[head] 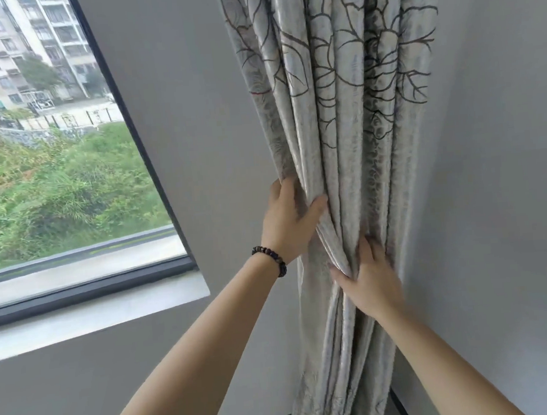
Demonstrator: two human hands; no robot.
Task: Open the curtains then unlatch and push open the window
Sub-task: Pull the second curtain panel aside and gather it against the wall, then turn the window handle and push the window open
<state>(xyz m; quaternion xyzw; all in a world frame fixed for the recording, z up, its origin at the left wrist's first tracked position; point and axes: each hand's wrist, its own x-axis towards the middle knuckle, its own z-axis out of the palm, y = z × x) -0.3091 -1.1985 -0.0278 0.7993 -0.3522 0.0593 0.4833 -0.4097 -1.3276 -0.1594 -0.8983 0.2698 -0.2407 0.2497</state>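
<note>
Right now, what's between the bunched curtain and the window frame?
In the head view, only a bare strip of grey wall separates the curtain from the window frame. Both hands are on the curtain, not in that gap.

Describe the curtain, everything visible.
The curtain is pale grey-beige fabric with a slight sheen and dark outlined flowers and leaves. It hangs bunched in tight vertical folds in the corner, right of the window, leaving the glass uncovered. The left hand grips its left edge; the right hand, lower, presses the gathered folds. Its top and hem are out of frame.
</note>
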